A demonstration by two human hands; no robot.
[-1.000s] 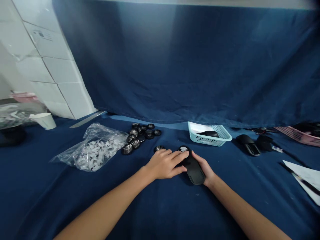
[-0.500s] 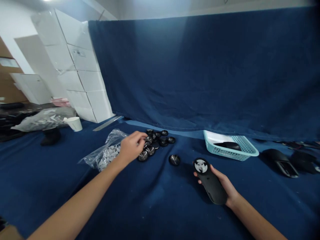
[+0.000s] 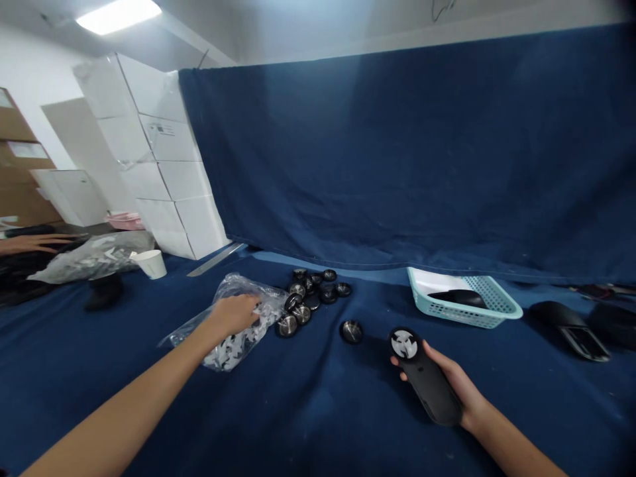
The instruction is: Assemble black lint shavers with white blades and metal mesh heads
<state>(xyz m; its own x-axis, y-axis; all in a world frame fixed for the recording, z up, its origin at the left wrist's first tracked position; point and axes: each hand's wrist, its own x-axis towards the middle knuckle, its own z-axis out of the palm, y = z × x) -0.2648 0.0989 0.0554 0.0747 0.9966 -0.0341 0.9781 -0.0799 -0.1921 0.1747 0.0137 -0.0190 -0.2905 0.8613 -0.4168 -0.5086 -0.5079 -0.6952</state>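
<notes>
On navy cloth (image 3: 318,417), two hands (image 3: 233,315) (image 3: 442,377)

You're working over a low surface draped in dark blue cloth (image 3: 318,411), rumpled into soft folds near you. Left of centre lies a clear plastic bag (image 3: 238,354) of small white pieces, and just right of it sits a loose cluster of round black discs with metal faces (image 3: 302,301). One more disc (image 3: 351,331) lies apart, nearer you and to the right. Farther right is a pale blue plastic basket (image 3: 464,319) with a black piece inside, then black moulded pieces (image 3: 569,329). At the far left stand a white paper cup (image 3: 150,264) and a second bulging plastic bag (image 3: 94,258).
</notes>
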